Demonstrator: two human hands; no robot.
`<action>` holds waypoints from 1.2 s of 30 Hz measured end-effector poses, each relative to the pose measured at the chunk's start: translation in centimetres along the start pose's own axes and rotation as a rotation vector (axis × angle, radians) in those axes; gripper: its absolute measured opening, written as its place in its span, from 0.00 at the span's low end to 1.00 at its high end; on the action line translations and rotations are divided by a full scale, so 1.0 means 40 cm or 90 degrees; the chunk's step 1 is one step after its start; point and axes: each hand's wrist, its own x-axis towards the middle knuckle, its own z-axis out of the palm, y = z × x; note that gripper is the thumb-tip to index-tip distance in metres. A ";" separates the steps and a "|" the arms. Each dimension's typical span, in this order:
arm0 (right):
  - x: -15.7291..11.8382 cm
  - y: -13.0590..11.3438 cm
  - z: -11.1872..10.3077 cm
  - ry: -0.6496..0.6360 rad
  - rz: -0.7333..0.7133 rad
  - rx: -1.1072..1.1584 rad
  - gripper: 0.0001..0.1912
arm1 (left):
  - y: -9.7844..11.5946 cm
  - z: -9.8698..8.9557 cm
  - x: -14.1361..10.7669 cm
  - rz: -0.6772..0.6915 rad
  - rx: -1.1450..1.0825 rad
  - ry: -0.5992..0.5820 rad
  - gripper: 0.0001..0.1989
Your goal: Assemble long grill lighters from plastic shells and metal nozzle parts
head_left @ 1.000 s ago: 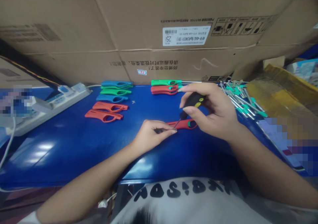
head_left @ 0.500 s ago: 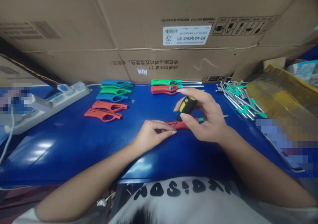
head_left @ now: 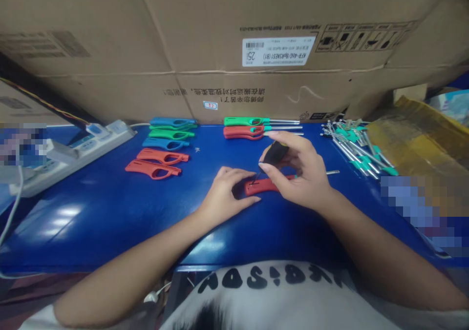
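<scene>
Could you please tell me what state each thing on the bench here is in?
Left hand: closed around one end of the red lighter body.
Right hand: holding the screwdriver.
Screwdriver: grip held, tip down at the red lighter body.
Red lighter body: lying flat, metal tube projecting right.
Green lighter: lying flat, tube fitted.
Lighter shells: lying in a row, no tubes.
Metal tubes: heaped, teal fittings attached.
</scene>
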 end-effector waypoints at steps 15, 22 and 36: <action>-0.009 -0.004 0.016 -0.066 -0.067 -0.025 0.33 | -0.002 0.004 -0.002 -0.005 -0.054 -0.039 0.13; -0.012 -0.003 0.023 -0.065 -0.059 -0.025 0.32 | 0.000 0.005 -0.002 -0.009 -0.058 -0.040 0.12; 0.014 -0.028 -0.026 -0.209 0.007 -0.035 0.31 | -0.009 0.009 -0.005 -0.015 -0.076 -0.056 0.11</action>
